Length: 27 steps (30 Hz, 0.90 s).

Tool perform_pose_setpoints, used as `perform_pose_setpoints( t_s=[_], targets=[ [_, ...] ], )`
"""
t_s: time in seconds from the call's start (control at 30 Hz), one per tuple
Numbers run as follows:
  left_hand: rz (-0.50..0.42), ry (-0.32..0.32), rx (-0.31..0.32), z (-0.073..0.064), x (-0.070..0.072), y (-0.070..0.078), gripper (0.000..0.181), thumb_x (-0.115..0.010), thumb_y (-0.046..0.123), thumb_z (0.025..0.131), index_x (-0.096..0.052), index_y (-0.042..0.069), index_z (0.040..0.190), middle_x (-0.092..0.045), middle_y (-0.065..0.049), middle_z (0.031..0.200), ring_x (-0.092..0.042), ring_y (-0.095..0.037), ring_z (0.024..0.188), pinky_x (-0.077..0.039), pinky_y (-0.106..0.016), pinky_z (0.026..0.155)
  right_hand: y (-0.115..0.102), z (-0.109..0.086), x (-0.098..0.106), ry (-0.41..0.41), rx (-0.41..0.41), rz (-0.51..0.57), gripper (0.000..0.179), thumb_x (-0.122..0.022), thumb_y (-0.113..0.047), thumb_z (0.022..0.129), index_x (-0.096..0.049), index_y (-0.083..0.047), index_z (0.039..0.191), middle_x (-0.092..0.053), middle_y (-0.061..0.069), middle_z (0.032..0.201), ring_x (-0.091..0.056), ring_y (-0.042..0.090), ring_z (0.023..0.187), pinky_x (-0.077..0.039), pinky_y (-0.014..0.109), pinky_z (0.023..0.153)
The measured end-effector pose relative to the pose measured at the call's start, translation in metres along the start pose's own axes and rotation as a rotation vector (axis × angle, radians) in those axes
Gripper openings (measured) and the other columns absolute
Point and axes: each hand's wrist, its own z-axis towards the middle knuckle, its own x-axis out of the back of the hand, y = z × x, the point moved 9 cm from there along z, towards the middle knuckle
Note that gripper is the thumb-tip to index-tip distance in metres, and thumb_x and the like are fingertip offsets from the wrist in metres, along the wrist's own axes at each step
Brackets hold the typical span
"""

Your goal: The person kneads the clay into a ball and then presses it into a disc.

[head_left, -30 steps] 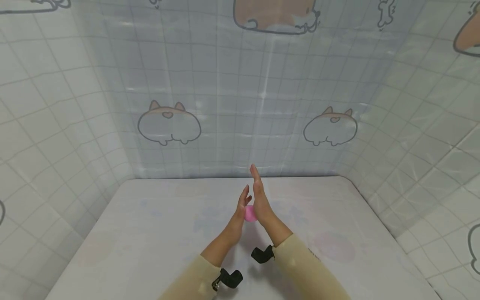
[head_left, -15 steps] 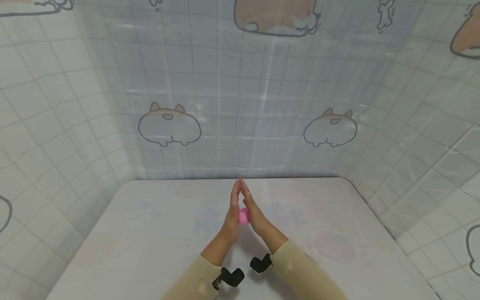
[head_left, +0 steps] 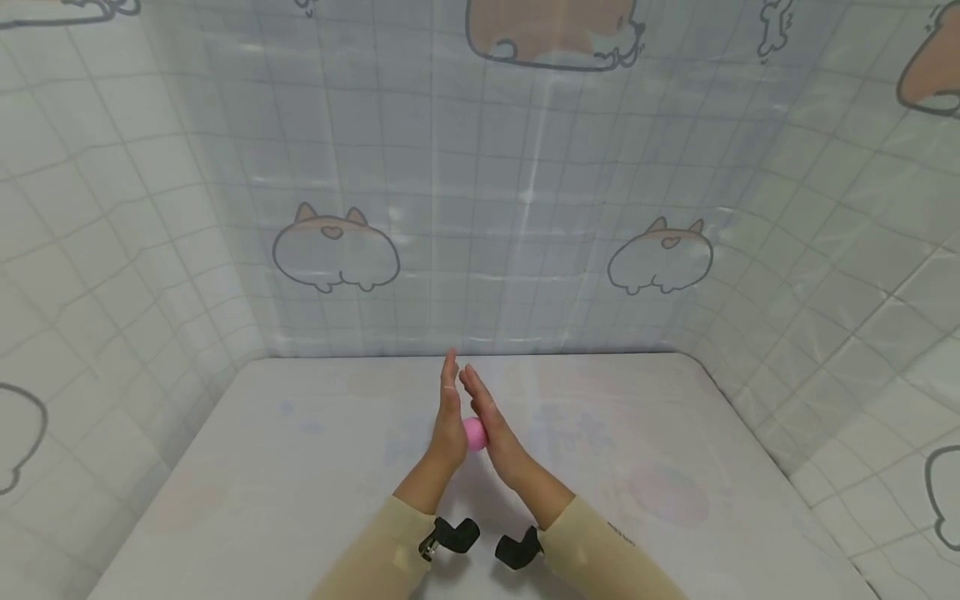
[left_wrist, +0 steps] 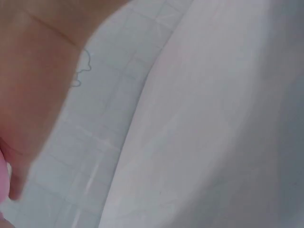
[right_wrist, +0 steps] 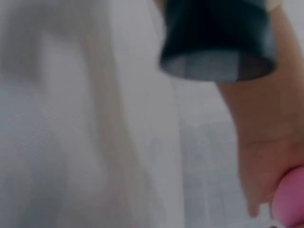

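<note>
A smooth, clay-like pink ball sits between the two palms in the head view. My left hand presses it from the left with straight fingers pointing forward. From the other side my right hand leans against it, its fingers also straight and slanting toward the left fingertips. The left fingertips reach a little farther forward than the right ones. At the lower left edge of the left wrist view, part of the pink ball shows against the palm. More of the pink ball appears at the lower right of the right wrist view.
Both hands are over a white table with faint coloured prints. Grid-patterned sheeting with cartoon dogs rises behind it and on both sides. Black wrist-camera mounts stick inward from the pale yellow sleeves.
Both hands and the pink ball have shifted left. The left hand has slid forward and the right hand back, so the left fingertips now lead. The ball looked lumpier half a second ago.
</note>
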Motion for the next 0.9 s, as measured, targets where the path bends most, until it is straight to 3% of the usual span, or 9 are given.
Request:
perform_pose_setpoints(
  t_s=[0.1, 0.23, 0.37, 0.53, 0.7, 0.9],
  targets=[
    [0.001, -0.036, 0.053, -0.001, -0.004, -0.007, 0.083, -0.015, 0.073, 0.098, -0.005, 0.022, 0.162, -0.012, -0.014, 0.166, -0.011, -0.036, 0.151, -0.002, -0.076, 0.108, -0.007, 0.001, 0.006, 0.051, 0.034, -0.022, 0.072, -0.008, -0.06, 0.105, -0.007, -0.018, 0.162, -0.015, 0.011, 0.166, -0.01, 0.026, 0.153, -0.009, 0.06, 0.119],
    [0.037, -0.129, 0.105, -0.006, -0.014, -0.015, 0.077, -0.013, 0.067, 0.101, -0.004, 0.02, 0.162, -0.008, -0.014, 0.167, -0.015, -0.039, 0.15, -0.008, -0.076, 0.108, -0.012, 0.004, 0.017, 0.124, 0.035, -0.043, 0.072, -0.009, -0.061, 0.104, -0.007, -0.019, 0.162, -0.015, 0.01, 0.167, -0.01, 0.027, 0.153, -0.006, 0.063, 0.117],
    [0.031, -0.222, 0.091, -0.012, -0.025, -0.016, 0.068, -0.012, 0.054, 0.107, -0.001, 0.015, 0.162, -0.003, -0.014, 0.167, -0.018, -0.045, 0.147, -0.013, -0.073, 0.111, -0.009, 0.007, 0.027, 0.17, -0.007, -0.027, 0.071, -0.011, -0.062, 0.104, -0.007, -0.023, 0.163, -0.012, 0.004, 0.167, -0.007, 0.024, 0.153, -0.002, 0.064, 0.116],
    [-0.064, -0.291, 0.05, -0.018, -0.036, -0.008, 0.065, -0.01, 0.047, 0.109, 0.001, 0.009, 0.161, -0.001, -0.017, 0.167, -0.019, -0.049, 0.146, -0.01, -0.068, 0.115, 0.003, 0.011, 0.037, 0.193, -0.074, -0.01, 0.072, -0.011, -0.066, 0.102, -0.005, -0.026, 0.162, -0.009, 0.0, 0.167, -0.004, 0.023, 0.153, 0.0, 0.065, 0.116],
    [-0.1, -0.287, 0.038, -0.019, -0.038, 0.001, 0.07, -0.006, 0.053, 0.107, 0.002, 0.009, 0.161, 0.001, -0.019, 0.166, -0.017, -0.049, 0.147, -0.007, -0.066, 0.116, 0.013, 0.013, 0.038, 0.172, -0.113, 0.004, 0.066, -0.011, -0.059, 0.104, -0.004, -0.029, 0.162, -0.006, 0.0, 0.168, -0.002, 0.021, 0.153, 0.002, 0.064, 0.116],
    [-0.12, -0.212, -0.005, -0.013, -0.028, 0.009, 0.074, -0.005, 0.059, 0.104, 0.002, 0.012, 0.161, 0.001, -0.013, 0.167, -0.011, -0.042, 0.15, -0.004, -0.067, 0.115, 0.025, 0.012, 0.029, 0.119, -0.191, -0.017, 0.068, -0.012, -0.061, 0.104, -0.006, -0.027, 0.162, -0.004, -0.003, 0.168, 0.001, 0.02, 0.153, 0.001, 0.061, 0.118]
  ],
)
